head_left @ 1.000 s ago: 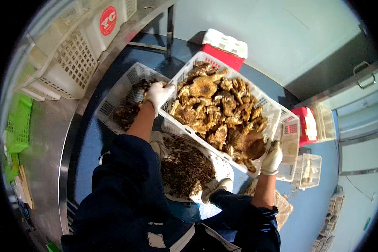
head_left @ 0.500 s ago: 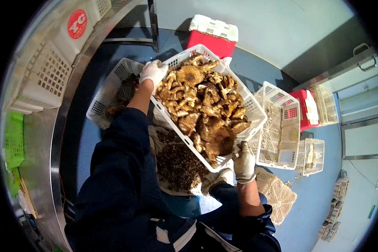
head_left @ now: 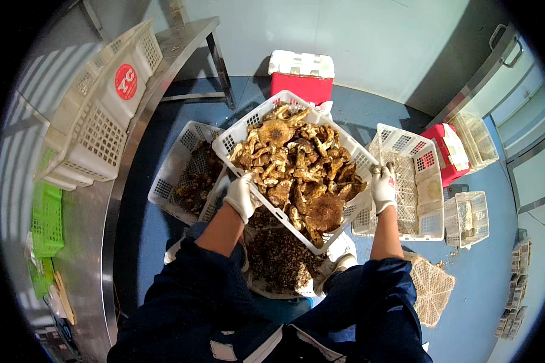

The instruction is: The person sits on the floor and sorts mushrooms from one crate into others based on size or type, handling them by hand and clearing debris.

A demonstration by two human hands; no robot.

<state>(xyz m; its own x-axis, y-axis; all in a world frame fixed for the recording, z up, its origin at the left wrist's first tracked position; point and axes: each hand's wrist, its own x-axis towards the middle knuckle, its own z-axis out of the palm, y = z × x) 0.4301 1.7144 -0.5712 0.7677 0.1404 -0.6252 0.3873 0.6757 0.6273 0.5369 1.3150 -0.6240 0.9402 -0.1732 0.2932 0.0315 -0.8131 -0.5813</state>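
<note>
Holding mushroom crate.
Left hand is gripping near rim, right hand corner; round red label is showing white lettering.

The mushrooms look rough and bumpy; their basket is smooth plastic. The gloves look like dull cloth. On the frame's left, the metal table is shiny.
</note>
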